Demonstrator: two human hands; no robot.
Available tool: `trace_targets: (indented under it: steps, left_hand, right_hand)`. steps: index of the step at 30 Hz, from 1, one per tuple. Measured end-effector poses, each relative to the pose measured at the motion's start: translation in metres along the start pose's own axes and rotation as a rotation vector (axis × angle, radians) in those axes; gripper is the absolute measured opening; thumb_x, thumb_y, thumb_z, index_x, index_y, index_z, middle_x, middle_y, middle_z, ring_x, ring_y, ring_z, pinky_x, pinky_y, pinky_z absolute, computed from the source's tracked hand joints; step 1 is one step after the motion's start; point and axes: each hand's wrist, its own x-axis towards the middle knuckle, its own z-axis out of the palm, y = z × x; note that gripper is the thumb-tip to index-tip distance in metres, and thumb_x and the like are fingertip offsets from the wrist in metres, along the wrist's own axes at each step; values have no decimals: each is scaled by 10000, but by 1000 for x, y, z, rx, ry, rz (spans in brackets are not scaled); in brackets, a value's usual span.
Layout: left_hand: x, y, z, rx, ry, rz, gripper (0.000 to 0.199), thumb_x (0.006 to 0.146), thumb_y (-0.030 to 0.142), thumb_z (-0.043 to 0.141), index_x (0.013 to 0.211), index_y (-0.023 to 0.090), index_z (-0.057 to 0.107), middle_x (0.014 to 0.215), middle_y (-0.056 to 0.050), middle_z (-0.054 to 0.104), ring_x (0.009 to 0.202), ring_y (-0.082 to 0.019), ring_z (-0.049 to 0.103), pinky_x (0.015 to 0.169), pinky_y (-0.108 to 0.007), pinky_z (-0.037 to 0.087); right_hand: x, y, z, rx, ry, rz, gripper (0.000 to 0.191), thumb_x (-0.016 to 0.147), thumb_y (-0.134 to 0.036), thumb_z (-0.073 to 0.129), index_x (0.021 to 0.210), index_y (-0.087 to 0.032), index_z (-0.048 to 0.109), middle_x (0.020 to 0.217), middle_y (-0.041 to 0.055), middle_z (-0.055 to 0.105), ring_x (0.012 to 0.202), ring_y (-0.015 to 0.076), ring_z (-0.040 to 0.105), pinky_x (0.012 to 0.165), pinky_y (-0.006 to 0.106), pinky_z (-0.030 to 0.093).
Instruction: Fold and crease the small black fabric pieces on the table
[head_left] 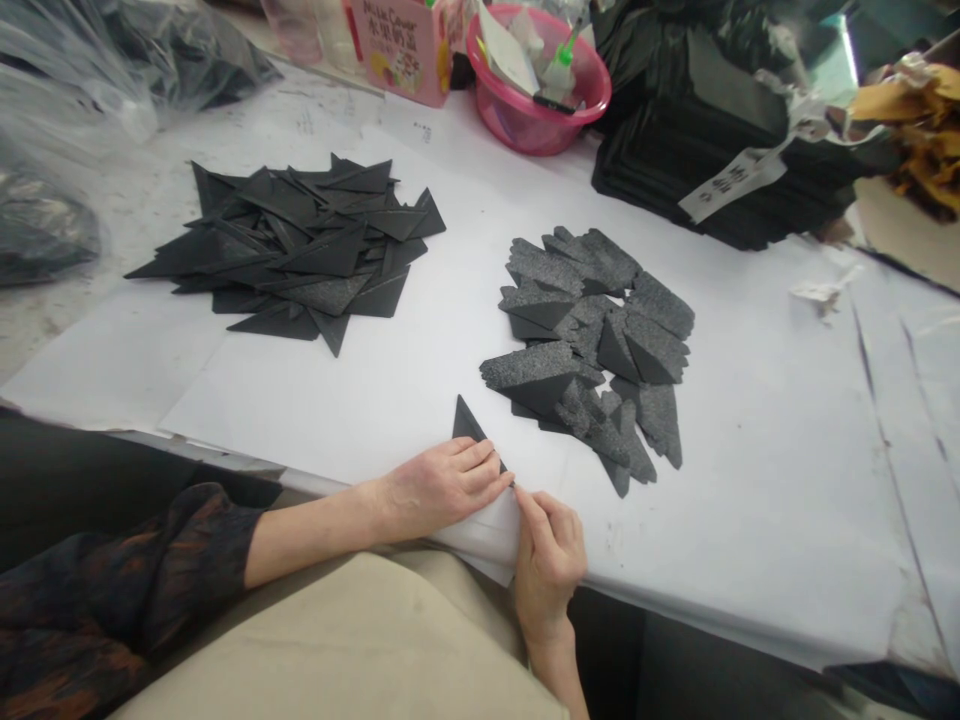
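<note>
A black triangular piece (pixel 466 420), possibly leather, lies at the table's near edge. My left hand (pixel 442 487) rests over it, fingers together and pressing it down, so its middle is hidden. At the lower right corner of that piece, my right hand (pixel 551 545) is closed in a pinch, thumb and forefinger meeting at the tip. Just beyond is a loose pile of dark pieces (pixel 529 368) with rough grey, ragged-edged faces. Farther left lies a heap of smooth black folded triangles (pixel 322 250).
White paper (pixel 750 420) covers the table. At the back stand a pink box (pixel 405 50), a pink basin (pixel 525 125) with a small bottle and odds and ends, and a tall stack of black sheets (pixel 690 150) with a paper label. Clear plastic bags (pixel 135 70) sit far left.
</note>
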Motion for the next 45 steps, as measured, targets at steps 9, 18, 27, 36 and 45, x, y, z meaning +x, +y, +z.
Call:
trace_targets:
  steps: [9, 18, 27, 36, 45]
  left_hand:
    - [3, 0, -1, 6, -8, -1, 295, 953, 166, 496, 1237, 151, 574, 1157, -94, 640, 1126, -229, 583, 909, -353, 519]
    - [5, 6, -2, 54, -14, -3, 310, 933, 155, 531, 1240, 124, 565, 1156, -120, 630, 1126, -254, 582, 892, -377, 509]
    - [1, 3, 3, -31, 73, -50, 253, 942, 113, 483, 1149, 78, 624, 1199, -111, 637, 1162, -218, 572, 949, -334, 503]
    - [-16, -38, -5, 29, 42, -192, 279, 940, 115, 493, 1193, 103, 608, 1243, -107, 632, 1201, -238, 558, 1001, -376, 500]
    - [-25, -48, -2, -44, 68, -233, 306, 928, 118, 516, 1225, 126, 591, 1273, -95, 610, 1257, -239, 509, 1066, -407, 461]
  right_hand:
    - [-1, 2, 1, -47, 2, -3, 282, 855, -50, 628, 1075, -214, 692, 929, 53, 651, 867, 170, 582, 782, 323, 496]
    - [-2, 0, -2, -46, -28, 21, 284, 877, -58, 599, 1101, -211, 682, 943, 60, 638, 884, 168, 573, 798, 325, 486]
    - [2, -15, 3, -278, -92, 43, 304, 928, -226, 578, 1218, -280, 649, 1092, 84, 616, 896, 187, 558, 813, 353, 449]
    - [0, -9, -8, -390, -225, -22, 345, 958, -221, 519, 1272, -337, 604, 1164, 71, 612, 901, 192, 553, 828, 378, 405]
    - [15, -17, 7, -341, -128, -7, 314, 938, -319, 562, 1245, -340, 624, 1170, 83, 592, 1002, 224, 548, 853, 378, 403]
